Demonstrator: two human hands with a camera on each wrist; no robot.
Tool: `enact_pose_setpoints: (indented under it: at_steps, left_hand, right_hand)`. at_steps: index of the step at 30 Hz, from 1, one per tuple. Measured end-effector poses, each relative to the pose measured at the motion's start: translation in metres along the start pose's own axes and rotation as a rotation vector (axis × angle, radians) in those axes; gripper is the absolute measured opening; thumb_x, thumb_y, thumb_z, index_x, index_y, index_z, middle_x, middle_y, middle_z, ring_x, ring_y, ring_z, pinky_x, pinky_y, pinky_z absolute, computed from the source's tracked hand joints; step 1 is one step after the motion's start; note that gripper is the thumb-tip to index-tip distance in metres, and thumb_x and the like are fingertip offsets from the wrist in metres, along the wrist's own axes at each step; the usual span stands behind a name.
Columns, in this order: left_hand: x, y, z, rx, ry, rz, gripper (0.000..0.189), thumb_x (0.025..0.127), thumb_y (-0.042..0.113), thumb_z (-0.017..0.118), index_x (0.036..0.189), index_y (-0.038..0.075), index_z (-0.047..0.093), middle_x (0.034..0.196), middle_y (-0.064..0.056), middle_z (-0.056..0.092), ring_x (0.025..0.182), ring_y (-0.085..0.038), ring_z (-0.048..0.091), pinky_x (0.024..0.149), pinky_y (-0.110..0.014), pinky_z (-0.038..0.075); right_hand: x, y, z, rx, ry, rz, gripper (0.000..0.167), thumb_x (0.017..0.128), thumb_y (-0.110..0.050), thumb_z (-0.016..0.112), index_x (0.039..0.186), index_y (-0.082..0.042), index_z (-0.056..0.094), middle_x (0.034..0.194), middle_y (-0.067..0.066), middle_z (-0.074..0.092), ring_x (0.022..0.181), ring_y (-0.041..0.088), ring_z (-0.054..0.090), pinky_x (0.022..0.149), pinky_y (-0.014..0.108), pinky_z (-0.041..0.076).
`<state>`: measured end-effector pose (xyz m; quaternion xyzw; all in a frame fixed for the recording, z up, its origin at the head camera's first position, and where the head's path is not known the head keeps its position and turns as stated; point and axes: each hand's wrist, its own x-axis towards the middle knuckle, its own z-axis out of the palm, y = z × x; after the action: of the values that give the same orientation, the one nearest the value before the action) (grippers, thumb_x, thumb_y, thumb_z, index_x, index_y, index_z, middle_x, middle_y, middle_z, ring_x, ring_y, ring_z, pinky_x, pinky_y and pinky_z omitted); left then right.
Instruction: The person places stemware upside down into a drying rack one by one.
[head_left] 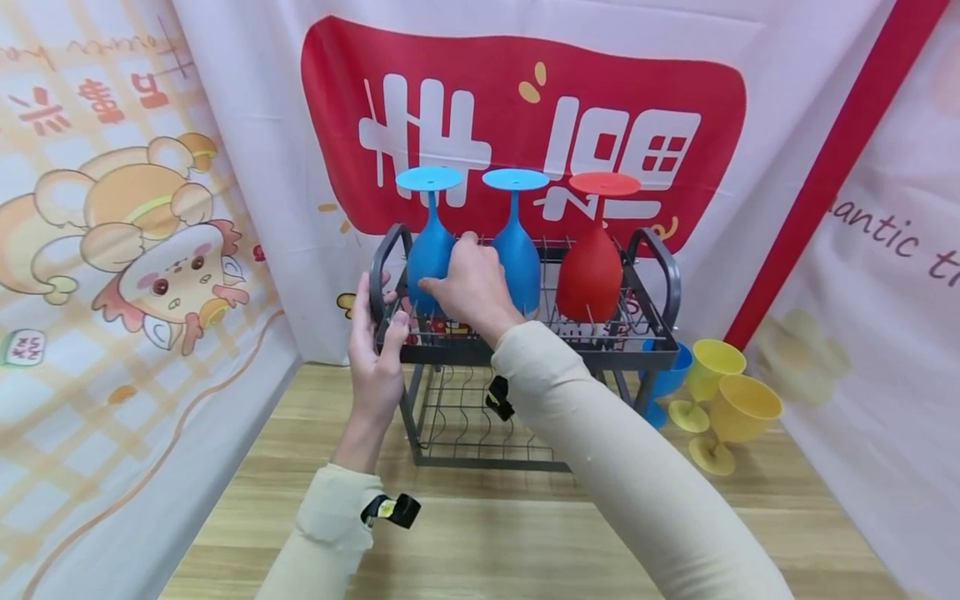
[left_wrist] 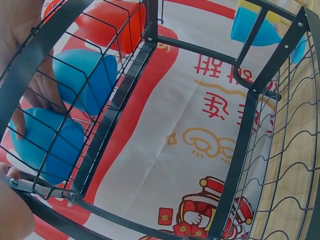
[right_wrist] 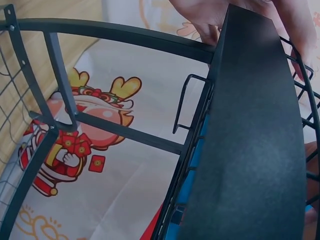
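A black two-tier dish rack [head_left: 600, 360] stands in front of me with three upside-down goblets on its upper tier. My left hand [head_left: 372, 358] grips the rack's left end, thumb over the front corner. The right hand [head_left: 480, 283] reaches between the left blue goblet [head_left: 426, 271] and the middle blue goblet [head_left: 519, 262]. Its thumb lies on the left goblet's front, and its other fingers [left_wrist: 47, 90] curl along that bowl's side. A red goblet [head_left: 590, 279] stands to the right, untouched. In the right wrist view, the rack's front bar [right_wrist: 250, 140] hides most of the goblets.
On the wooden table right of the rack stand a blue goblet [head_left: 670, 375] and two yellow goblets, one farther back [head_left: 712, 367] and one nearer [head_left: 742, 408]. The lower wire shelf [head_left: 480, 417] lies under the upper tier. Printed curtains [head_left: 255, 108] enclose the back and sides.
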<state>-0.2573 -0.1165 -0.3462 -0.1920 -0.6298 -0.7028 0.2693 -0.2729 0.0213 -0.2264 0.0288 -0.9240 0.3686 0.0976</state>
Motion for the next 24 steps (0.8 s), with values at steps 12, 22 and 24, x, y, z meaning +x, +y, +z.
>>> enact_pose_setpoints:
  at_steps: [12,22,24]
  left_hand:
    - [0.000,-0.001,-0.002,0.021,0.012,0.006,0.068,0.109,0.016,0.054,0.169,0.025,0.025,0.164,0.014,0.045,0.151,-0.029,0.042,0.109,-0.018,0.052]
    - [0.000,-0.001,-0.001,0.067,0.012,-0.001,0.068,0.109,0.018,0.054,0.169,0.030,0.024,0.164,0.016,0.044,0.151,-0.023,0.042,0.114,-0.026,0.051]
    - [0.000,-0.001,0.000,0.072,0.013,0.000,0.068,0.109,0.018,0.054,0.169,0.029,0.024,0.164,0.016,0.044,0.151,-0.022,0.042,0.115,-0.029,0.051]
  right_hand:
    - [-0.015,0.003,-0.009,0.070,0.074,-0.037,0.079,0.088,-0.043,0.086,0.149,-0.009,0.049,0.138,0.010,0.070,0.120,0.033,0.073,0.101,0.054,0.061]
    - [-0.058,0.041,-0.035,0.207,0.144,-0.218,0.079,0.091,-0.041,0.083,0.154,-0.009,0.049,0.142,0.011,0.070,0.126,0.030,0.072,0.101,0.045,0.062]
    - [-0.067,0.053,-0.038,0.243,0.163,-0.255,0.075,0.092,-0.040,0.083,0.153,-0.009,0.052,0.141,0.010,0.070,0.126,0.027,0.072,0.103,0.041,0.061]
